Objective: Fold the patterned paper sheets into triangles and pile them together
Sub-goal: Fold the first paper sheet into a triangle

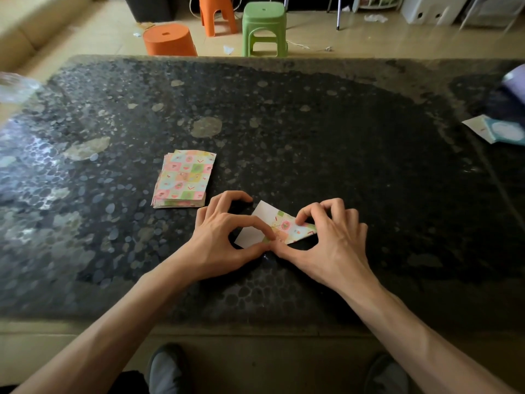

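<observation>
While the stack (183,179) lay just beside, the left hand (224,237) and right hand (326,237) each pinched the half-folded sheet (279,227) on the table (341,137).

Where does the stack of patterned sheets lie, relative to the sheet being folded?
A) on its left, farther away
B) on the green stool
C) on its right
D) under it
A: the stack lies left of and beyond the half-folded sheet.
</observation>
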`<action>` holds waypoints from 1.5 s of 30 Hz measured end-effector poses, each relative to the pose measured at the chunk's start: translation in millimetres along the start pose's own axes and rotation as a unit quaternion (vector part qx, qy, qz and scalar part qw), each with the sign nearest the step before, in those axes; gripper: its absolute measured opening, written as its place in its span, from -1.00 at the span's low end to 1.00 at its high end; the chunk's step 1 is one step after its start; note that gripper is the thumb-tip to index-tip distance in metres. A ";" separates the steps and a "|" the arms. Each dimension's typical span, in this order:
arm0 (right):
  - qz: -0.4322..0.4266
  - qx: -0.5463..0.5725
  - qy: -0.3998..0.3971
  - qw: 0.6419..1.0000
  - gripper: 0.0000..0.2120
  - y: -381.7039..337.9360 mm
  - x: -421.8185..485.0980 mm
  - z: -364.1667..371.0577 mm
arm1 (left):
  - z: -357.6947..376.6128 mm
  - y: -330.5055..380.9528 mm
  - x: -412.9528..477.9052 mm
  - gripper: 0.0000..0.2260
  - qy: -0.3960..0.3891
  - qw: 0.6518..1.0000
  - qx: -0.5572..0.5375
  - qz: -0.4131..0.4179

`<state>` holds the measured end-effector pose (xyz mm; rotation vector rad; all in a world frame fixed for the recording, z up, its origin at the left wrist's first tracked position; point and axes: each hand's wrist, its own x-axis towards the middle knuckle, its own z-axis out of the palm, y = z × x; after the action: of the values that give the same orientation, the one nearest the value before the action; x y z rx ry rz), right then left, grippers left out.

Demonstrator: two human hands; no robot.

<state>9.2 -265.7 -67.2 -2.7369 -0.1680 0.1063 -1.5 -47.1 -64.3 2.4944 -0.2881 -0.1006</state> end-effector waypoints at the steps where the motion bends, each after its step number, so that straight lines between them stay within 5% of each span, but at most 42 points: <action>1: -0.002 -0.006 0.003 1.000 -0.32 -0.8 -0.3 0.5 | 1.0 1.0 -0.3 -0.75 0.007 1.000 -0.001 -0.004; 14: 0.014 0.039 -0.048 0.998 -0.51 2.9 6.2 -11.1 | 5.8 5.0 -0.3 -0.70 0.027 0.999 -0.009 -0.022; 18: 0.018 0.054 -0.071 0.996 -0.63 6.5 9.9 -19.1 | 4.5 6.8 0.9 -0.82 0.016 0.999 -0.006 -0.035; 26: 0.006 0.084 -0.072 0.994 -0.73 10.0 8.6 -23.2 | 19.2 13.1 2.3 -0.76 0.101 0.994 0.014 -0.025; 45: 0.013 0.147 -0.081 0.986 -0.80 18.1 12.2 -32.6 | 13.8 15.8 7.8 -0.83 0.063 0.997 0.036 0.020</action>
<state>26.4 -293.1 -44.8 -2.4355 -0.1480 0.3350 1.3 -69.2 -66.2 2.5509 -0.2928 0.0847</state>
